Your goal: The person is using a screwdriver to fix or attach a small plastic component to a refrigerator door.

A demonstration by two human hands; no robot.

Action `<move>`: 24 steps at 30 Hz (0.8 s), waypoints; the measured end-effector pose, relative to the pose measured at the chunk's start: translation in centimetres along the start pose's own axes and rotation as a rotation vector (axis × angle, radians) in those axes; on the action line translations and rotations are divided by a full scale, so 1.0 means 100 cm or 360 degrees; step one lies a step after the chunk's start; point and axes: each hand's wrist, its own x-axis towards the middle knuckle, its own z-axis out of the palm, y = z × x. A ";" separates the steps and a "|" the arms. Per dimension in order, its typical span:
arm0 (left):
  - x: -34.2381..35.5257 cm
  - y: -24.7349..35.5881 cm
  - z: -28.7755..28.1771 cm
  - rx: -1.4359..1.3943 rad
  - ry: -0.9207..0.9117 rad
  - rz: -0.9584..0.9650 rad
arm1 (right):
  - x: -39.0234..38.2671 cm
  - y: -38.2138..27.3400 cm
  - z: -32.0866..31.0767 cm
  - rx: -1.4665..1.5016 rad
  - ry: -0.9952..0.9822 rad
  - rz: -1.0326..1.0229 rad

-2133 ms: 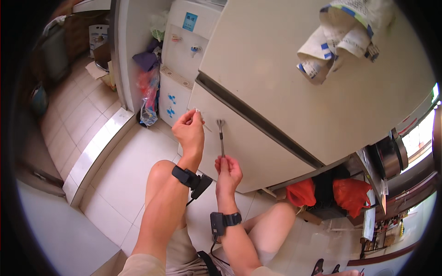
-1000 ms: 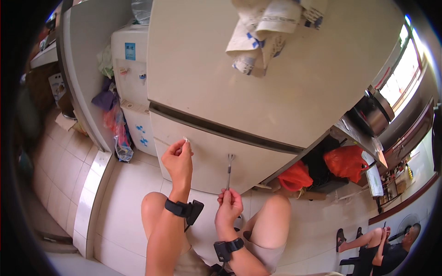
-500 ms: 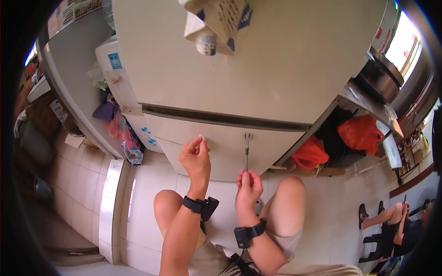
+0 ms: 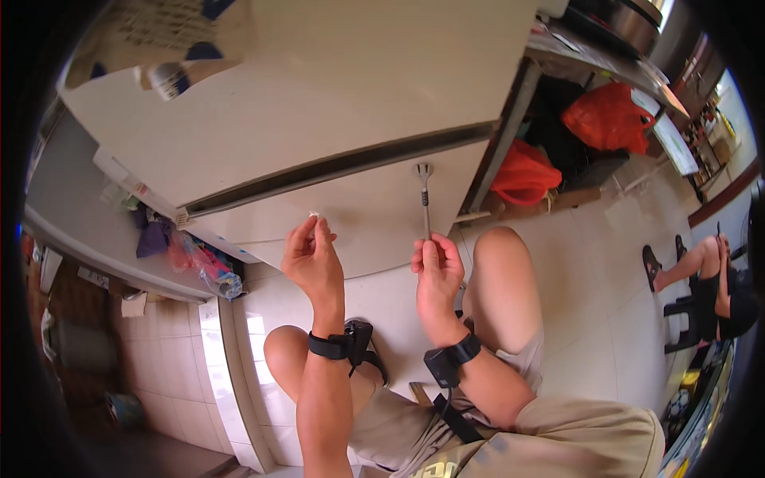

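Note:
My left hand [image 4: 311,259] is raised in front of the fridge's lower door [image 4: 358,239], thumb and fingers pinched on a small white scrap [image 4: 314,215], too small to identify. To its right, my right hand [image 4: 437,271] grips the lower end of a slim metal rod tool [image 4: 425,219]; its small pronged head points up, over the lower door just below the dark handle recess [image 4: 335,169]. I cannot tell whether the head touches the door. Both wrists wear black strapped devices, and my bent knees are below.
Crumpled printed paper or cloth [image 4: 155,44] is on the upper door. Red bags [image 4: 606,115] sit under a counter at the right. Bundled bags [image 4: 191,259] lie beside the water dispenser at the left, near a tiled step [image 4: 227,374]. A seated person [image 4: 709,295] is at the far right.
My view has swung, shifting the fridge and counter within it. My hands keep their grips, with the right hand a little higher in view than half a second ago.

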 end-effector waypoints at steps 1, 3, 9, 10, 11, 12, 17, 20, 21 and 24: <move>-0.002 -0.002 -0.001 0.0008 -0.0011 -0.0021 | 0.000 0.004 -0.006 0.0038 0.0039 0.0033; 0.000 -0.006 0.003 0.0029 -0.0061 -0.0015 | -0.007 0.024 -0.023 -0.0013 0.0131 0.0129; -0.009 -0.006 0.003 0.0089 -0.0162 0.0023 | 0.007 -0.004 -0.001 0.0140 0.0102 0.0026; -0.011 -0.015 0.004 0.0113 -0.0202 -0.0013 | 0.012 0.002 -0.008 0.0128 0.0157 0.0043; -0.011 -0.013 0.007 0.0099 -0.0223 0.0028 | 0.017 0.003 -0.014 0.0120 0.0129 0.0066; -0.011 -0.012 0.009 0.0084 -0.0243 0.0067 | 0.020 0.005 -0.020 0.0111 0.0102 0.0090; -0.013 -0.012 0.011 0.0136 -0.0297 0.0028 | -0.012 0.034 -0.023 0.0077 0.0302 0.0436; -0.017 -0.011 0.009 0.0173 -0.0275 0.0003 | 0.012 0.011 -0.014 0.0181 0.0206 0.0200; -0.018 -0.012 0.012 0.0153 -0.0287 0.0026 | 0.018 0.006 -0.015 0.0184 0.0204 0.0138; -0.015 -0.013 0.013 0.0162 -0.0324 0.0070 | 0.010 0.017 -0.020 0.0146 0.0176 0.0328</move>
